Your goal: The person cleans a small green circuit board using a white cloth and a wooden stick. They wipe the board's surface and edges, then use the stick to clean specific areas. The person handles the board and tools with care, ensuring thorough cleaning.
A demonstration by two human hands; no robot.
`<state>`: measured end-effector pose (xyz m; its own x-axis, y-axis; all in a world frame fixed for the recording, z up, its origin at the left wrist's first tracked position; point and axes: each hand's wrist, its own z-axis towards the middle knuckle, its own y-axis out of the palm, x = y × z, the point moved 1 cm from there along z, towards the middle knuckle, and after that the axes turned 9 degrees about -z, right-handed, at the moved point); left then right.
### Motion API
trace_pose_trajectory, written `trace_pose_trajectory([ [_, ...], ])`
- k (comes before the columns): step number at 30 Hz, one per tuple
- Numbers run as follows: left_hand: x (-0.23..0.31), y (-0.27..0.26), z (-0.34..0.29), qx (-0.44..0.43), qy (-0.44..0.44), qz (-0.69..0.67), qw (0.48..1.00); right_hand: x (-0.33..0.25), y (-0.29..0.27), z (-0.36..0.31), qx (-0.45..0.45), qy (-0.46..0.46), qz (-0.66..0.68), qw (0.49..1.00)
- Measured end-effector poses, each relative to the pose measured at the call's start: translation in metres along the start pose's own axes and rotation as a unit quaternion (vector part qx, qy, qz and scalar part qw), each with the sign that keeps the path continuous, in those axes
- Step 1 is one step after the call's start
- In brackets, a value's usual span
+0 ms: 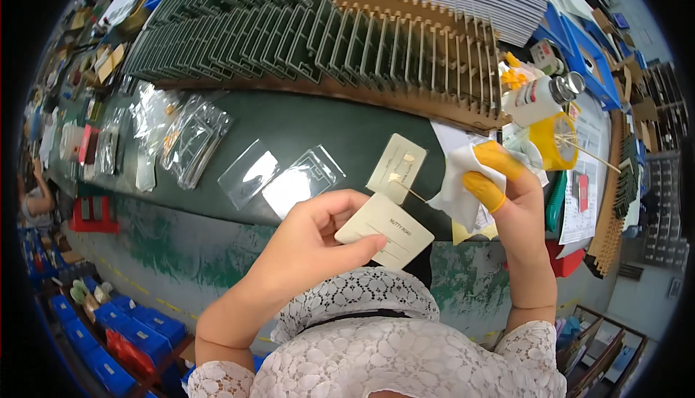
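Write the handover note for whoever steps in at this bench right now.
Left hand: holds a cream card by its edge, above the bench front.
Right hand: yellow finger cots on two fingers, holding a white cloth and a thin stick.
The stick tip meets a second cream card lying on the green bench.
Clear sleeves lie beside it, apparently empty.
White bottle and yellow tub stand to the right.
How many cards are finished cannot be told.

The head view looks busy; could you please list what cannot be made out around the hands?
- Left hand: its fingers cover part of the beige card.
- Right hand: the white cloth hides where the thin stick is gripped.
- Second card on the green table: marks too small.
- Wooden rack: far slots blurred, bent by fisheye.
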<state>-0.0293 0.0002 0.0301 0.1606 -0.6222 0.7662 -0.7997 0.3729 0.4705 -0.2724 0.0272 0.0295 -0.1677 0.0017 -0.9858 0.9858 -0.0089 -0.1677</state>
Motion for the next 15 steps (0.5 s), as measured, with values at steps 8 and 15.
trace_pose_trajectory([
  [8,-0.003,0.001,0.001,0.080,0.330,0.287,0.896,0.010,-0.020,-0.009,0.063,0.040,0.032,0.997],
  [15,0.000,-0.002,-0.009,0.094,0.551,0.559,0.612,0.014,-0.024,-0.014,0.078,0.048,0.063,0.994],
])
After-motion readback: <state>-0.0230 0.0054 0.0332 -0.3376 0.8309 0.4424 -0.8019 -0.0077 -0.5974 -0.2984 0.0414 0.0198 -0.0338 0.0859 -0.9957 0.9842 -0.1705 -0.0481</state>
